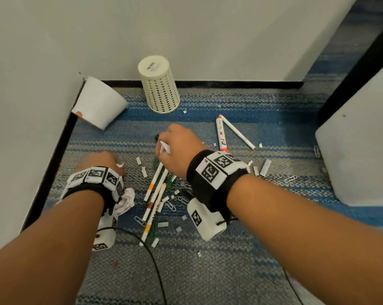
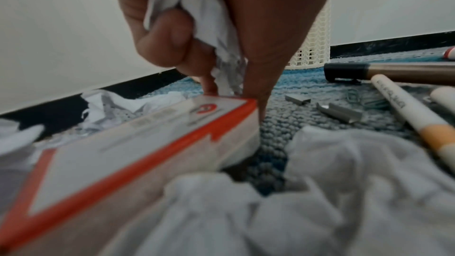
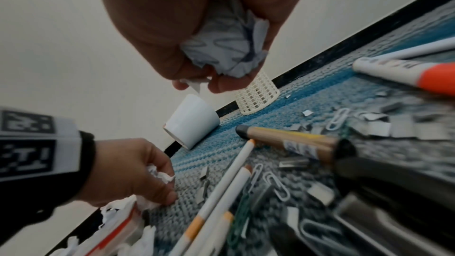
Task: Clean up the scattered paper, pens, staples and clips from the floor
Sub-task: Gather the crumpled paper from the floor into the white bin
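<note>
My left hand (image 1: pixel 107 160) is low over the carpet at the left, fingers curled round a crumpled paper (image 2: pixel 197 17); its fingertips touch the end of a white box with an orange border (image 2: pixel 138 153). My right hand (image 1: pixel 177 146) hovers at the middle and grips another crumpled paper ball (image 3: pixel 229 46). More crumpled paper (image 1: pixel 126 200) lies under my left wrist. Several white pens with orange bands (image 1: pixel 155 190) lie between my hands. A red-capped marker (image 1: pixel 221 134) and a white pen (image 1: pixel 238 135) lie to the right. Staple strips (image 1: pixel 265 167) and paper clips (image 1: pixel 170 204) are scattered around.
An upturned cream mesh basket (image 1: pixel 159 84) stands by the back wall. A white cup (image 1: pixel 99 103) lies tipped in the left corner. A white cabinet (image 1: pixel 362 139) blocks the right side. A black cable (image 1: pixel 151 256) runs across the blue striped carpet (image 1: pixel 208 271).
</note>
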### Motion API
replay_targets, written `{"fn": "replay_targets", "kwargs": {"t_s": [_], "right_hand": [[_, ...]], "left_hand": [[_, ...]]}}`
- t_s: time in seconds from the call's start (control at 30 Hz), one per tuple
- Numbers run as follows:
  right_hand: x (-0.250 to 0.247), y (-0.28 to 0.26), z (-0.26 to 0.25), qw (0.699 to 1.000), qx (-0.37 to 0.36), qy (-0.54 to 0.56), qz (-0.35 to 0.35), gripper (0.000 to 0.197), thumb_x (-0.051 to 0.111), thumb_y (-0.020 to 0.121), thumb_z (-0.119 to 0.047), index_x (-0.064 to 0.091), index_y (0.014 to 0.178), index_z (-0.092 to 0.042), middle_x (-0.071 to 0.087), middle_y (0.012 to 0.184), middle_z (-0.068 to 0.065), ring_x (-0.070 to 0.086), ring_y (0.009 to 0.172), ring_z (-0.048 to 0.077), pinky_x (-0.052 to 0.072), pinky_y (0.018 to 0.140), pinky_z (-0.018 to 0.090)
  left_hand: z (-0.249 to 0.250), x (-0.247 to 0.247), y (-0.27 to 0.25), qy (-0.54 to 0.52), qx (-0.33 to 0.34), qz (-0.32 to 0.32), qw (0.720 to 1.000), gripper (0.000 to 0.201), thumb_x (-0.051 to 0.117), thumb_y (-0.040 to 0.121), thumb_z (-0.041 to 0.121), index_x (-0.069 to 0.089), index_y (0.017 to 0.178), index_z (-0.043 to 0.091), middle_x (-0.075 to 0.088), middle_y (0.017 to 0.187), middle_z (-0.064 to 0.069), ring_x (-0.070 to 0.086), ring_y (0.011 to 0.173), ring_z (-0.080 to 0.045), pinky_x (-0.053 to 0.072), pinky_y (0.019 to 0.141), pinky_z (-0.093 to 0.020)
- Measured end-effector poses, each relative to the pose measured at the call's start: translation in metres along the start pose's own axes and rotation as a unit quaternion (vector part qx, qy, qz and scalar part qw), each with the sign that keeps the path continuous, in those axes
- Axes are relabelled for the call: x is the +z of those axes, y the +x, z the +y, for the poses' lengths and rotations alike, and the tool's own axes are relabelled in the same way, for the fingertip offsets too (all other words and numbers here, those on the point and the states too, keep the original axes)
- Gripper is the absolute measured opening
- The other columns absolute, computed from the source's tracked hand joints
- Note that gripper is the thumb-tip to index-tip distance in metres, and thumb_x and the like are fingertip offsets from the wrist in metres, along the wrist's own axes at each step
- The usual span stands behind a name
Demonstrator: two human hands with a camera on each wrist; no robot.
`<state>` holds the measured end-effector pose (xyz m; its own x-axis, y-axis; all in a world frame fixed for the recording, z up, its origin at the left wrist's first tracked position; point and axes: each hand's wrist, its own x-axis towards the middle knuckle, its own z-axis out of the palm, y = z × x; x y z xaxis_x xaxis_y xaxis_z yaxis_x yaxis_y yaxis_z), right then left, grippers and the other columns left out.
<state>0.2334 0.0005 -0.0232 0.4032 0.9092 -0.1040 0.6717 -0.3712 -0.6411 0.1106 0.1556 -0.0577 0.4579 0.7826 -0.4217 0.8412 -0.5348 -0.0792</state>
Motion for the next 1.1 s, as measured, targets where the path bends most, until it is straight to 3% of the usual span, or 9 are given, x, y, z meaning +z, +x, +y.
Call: {"fn": "replay_targets", "kwargs": {"t_s": [0.13,0.27,0.37,0.47,0.57,0.73,0.93,1.0,1.1], "right_hand": [[-0.011,-0.035,0.007,0.998,0.041,0.035,0.016,0.015,0.049,0.086,-0.015,0.055,0.082,-0.029,0.063,0.087,0.004,0.058,0.082,0.026,0.05,0.076,0.034],[-0.028,-0.058,0.013,0.993,0.085,0.051,0.066,0.019,0.05,0.08,-0.01,0.048,0.079,-0.029,0.06,0.077,0.003,0.055,0.073,0.027,0.05,0.068,0.034],[-0.046,-0.073,0.011,0.984,0.087,0.097,0.122,0.02,0.052,0.077,-0.009,0.044,0.078,-0.027,0.056,0.072,0.003,0.051,0.065,0.021,0.043,0.058,0.028],[-0.073,-0.092,0.005,0.967,0.081,0.146,0.191,0.021,0.056,0.077,-0.012,0.04,0.085,-0.023,0.045,0.066,-0.004,0.043,0.057,0.013,0.031,0.051,0.026],[-0.111,-0.118,-0.005,0.934,0.06,0.188,0.297,0.026,0.055,0.076,-0.021,0.035,0.092,-0.02,0.04,0.073,-0.005,0.041,0.064,0.015,0.03,0.054,0.026],[-0.184,-0.173,-0.014,0.86,-0.007,0.155,0.485,0.036,0.045,0.065,-0.015,0.029,0.097,-0.02,0.036,0.096,0.002,0.04,0.087,0.018,0.038,0.076,0.033],[-0.261,-0.244,0.006,0.761,0.013,-0.032,0.648,0.035,0.041,0.067,-0.003,0.029,0.098,-0.014,0.031,0.098,0.001,0.033,0.095,0.017,0.03,0.087,0.024],[-0.271,-0.255,0.021,0.762,0.075,-0.051,0.642,0.036,0.043,0.072,-0.008,0.036,0.106,-0.014,0.033,0.106,0.004,0.034,0.1,0.018,0.027,0.085,0.021],[-0.274,-0.265,0.038,0.788,0.175,-0.068,0.586,0.043,0.046,0.08,-0.02,0.045,0.122,-0.013,0.037,0.125,0.011,0.037,0.116,0.028,0.029,0.091,0.03]], "left_hand": [[0.018,-0.008,-0.016,-0.034,0.026,0.03,0.999,0.018,0.055,0.087,0.019,0.059,0.104,0.021,0.065,0.107,-0.016,0.061,0.09,-0.034,0.051,0.077,-0.036],[0.053,-0.026,-0.046,-0.103,0.093,0.067,0.988,0.017,0.055,0.089,0.027,0.058,0.106,0.027,0.063,0.11,-0.012,0.059,0.095,-0.031,0.042,0.069,-0.03],[0.081,-0.049,-0.077,-0.207,0.153,0.124,0.958,0.017,0.047,0.091,0.038,0.056,0.1,0.026,0.063,0.1,-0.005,0.058,0.09,-0.027,0.041,0.072,-0.03],[0.111,-0.08,-0.118,-0.318,0.224,0.15,0.909,0.009,0.042,0.091,0.026,0.041,0.1,0.027,0.052,0.082,0.0,0.051,0.072,-0.021,0.032,0.058,-0.028],[0.144,-0.109,-0.159,-0.421,0.316,0.145,0.838,0.036,0.044,0.077,0.014,0.026,0.105,0.026,0.041,0.088,-0.004,0.041,0.072,-0.019,0.03,0.06,-0.028],[0.201,-0.141,-0.213,-0.448,0.428,0.143,0.772,0.049,0.041,0.08,-0.007,0.018,0.108,0.026,0.033,0.103,-0.012,0.034,0.061,-0.006,0.03,0.052,-0.016],[0.287,-0.175,-0.275,-0.528,0.535,0.176,0.636,0.042,0.051,0.082,-0.004,0.029,0.107,0.022,0.045,0.1,-0.004,0.059,0.077,-0.018,0.047,0.064,-0.018],[0.311,-0.176,-0.289,-0.536,0.548,0.143,0.626,0.04,0.051,0.084,-0.004,0.033,0.109,0.021,0.048,0.099,-0.001,0.061,0.08,-0.014,0.046,0.064,-0.016],[0.331,-0.168,-0.294,-0.532,0.547,0.093,0.639,0.044,0.047,0.086,-0.006,0.04,0.121,0.021,0.051,0.111,0.001,0.056,0.106,-0.011,0.05,0.087,-0.025]]}}
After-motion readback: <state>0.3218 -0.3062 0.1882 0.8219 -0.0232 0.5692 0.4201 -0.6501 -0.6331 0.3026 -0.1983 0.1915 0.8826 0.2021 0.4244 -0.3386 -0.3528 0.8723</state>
